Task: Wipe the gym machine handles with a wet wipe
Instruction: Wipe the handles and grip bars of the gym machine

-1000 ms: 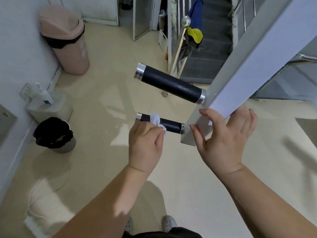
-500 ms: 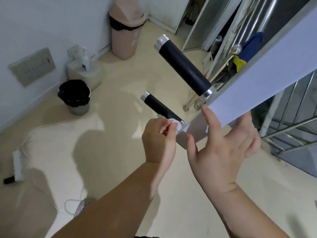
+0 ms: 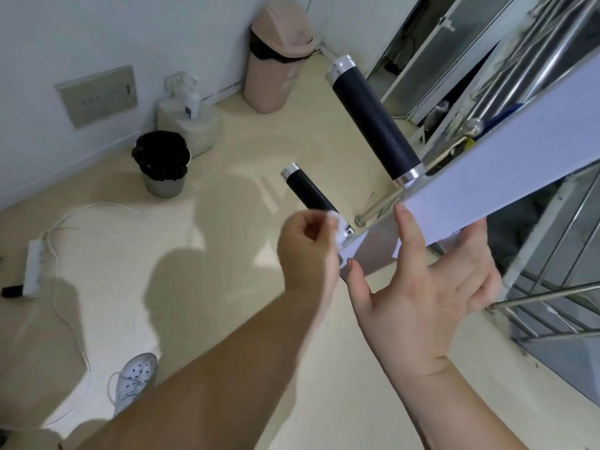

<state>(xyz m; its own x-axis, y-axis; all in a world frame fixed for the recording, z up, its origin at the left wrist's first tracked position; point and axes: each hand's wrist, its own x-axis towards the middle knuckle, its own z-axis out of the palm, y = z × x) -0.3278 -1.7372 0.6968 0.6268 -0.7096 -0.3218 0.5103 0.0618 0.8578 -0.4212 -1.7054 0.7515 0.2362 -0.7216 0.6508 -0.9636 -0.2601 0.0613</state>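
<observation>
Both forearms enter from the bottom edge and meet just right of centre. The right hand (image 3: 422,287) is spread, its forefinger laid up the near face of the machine's white bar (image 3: 506,151) and its other fingers reaching under the bar's lower edge, apparently steadying it. Just left of it, the left hand (image 3: 305,241) is curled, pinching a crumpled wet wipe (image 3: 337,226) against the inner end of the lower handle (image 3: 308,193), beside the metal collar where that handle joins the bar. The rest of its black grip runs bare toward the upper left. Farther off, the upper handle (image 3: 373,121) has nothing touching it. My reading is that the job is partway: the lower handle is being wiped, and the upper one looks left to do, though no wetness shows either way.
</observation>
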